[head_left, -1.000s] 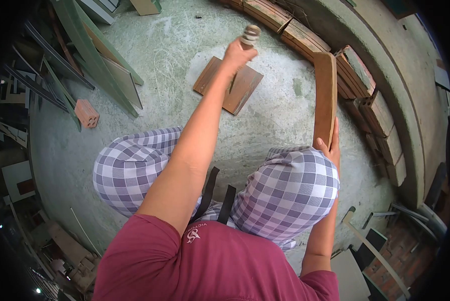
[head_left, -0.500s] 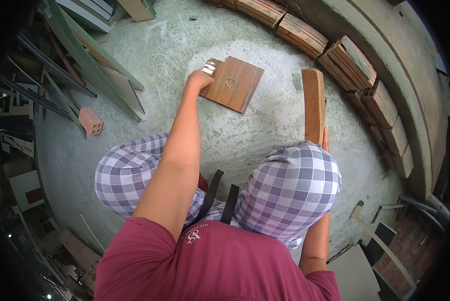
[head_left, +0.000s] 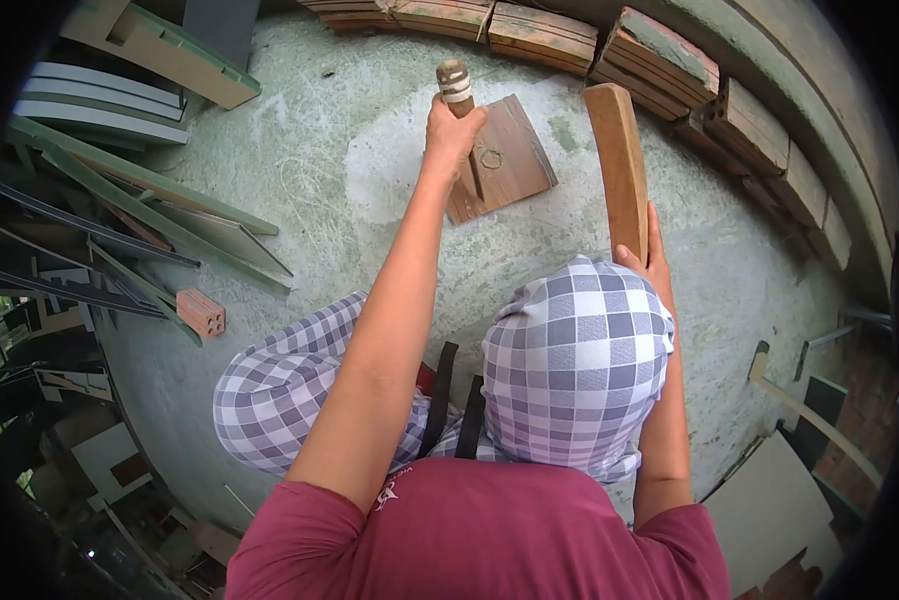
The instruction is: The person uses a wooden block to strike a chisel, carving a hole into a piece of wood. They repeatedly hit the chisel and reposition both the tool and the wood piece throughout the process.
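Observation:
My left hand (head_left: 453,138) is closed round a chisel (head_left: 454,80). The chisel's wooden handle has white bands near its end, and its dark narrow blade points back toward me, overlapping the board in this view. That board (head_left: 521,140) is flat brown wood lying on the floor, with a small ring-shaped mark (head_left: 491,158) on its face. To the right, my right hand (head_left: 651,252) grips the near end of a thick, slightly curved wooden block (head_left: 617,160), thumb on one side and fingers along the other. Its lower end is hidden behind my checked knee.
Stacked hollow bricks (head_left: 659,50) line the low wall at the back and right. Green-edged boards (head_left: 139,190) lean at the left, near a single loose brick (head_left: 201,313). A strip of wood (head_left: 809,415) and a pale panel (head_left: 769,500) lie at right.
My left hand has lifted the chisel from the board's left side and now holds it over the board. More of my right hand shows on the wooden block. The view has shifted.

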The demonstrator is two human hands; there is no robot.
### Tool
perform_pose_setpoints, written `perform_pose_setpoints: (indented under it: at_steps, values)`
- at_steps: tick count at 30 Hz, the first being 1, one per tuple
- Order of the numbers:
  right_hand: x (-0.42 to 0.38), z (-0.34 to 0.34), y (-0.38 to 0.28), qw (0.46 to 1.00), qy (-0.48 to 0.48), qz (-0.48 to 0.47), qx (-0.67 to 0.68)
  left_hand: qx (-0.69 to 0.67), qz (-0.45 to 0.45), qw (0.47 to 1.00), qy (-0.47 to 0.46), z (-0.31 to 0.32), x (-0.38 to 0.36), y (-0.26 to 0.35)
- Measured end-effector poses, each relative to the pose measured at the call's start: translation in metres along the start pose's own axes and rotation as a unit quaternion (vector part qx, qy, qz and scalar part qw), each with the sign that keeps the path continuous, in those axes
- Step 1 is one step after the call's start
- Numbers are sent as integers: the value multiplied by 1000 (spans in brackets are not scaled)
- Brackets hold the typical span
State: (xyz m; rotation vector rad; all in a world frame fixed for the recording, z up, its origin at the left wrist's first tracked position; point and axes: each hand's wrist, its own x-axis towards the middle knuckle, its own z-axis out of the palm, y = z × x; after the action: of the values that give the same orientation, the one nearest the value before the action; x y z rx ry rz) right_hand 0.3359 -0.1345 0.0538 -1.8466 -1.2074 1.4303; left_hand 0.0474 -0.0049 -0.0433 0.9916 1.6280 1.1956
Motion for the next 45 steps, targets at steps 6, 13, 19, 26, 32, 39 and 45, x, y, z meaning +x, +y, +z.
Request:
perform_pose_setpoints:
  at_steps: [6, 13, 19, 26, 32, 39, 45]
  values:
    - [4, -2, 1, 999, 31, 4, -18, -28, 106, 990, 85, 20, -1, 39]
    - [-1, -1, 3, 999, 42, 15, -19, -14, 144, 982, 122, 19, -1, 32]
    - [1, 4, 4, 999, 46, 1, -17, 20, 132, 981, 140, 22, -6, 37]
    - [19, 2, -51, 983, 58, -153, -79, 23, 117, 986, 116, 25, -15, 47]
    - [33, -2, -180, 907, 107, -407, -33, 16, 141, 984, 112, 30, -19, 48]
    - [56, 38, -188, 813, -155, -298, -475, 100, 279, 938, 179, 32, -12, 33]
    - [31, 26, -245, 843, -127, -394, -343, -36, 163, 980, 112, 24, -20, 33]
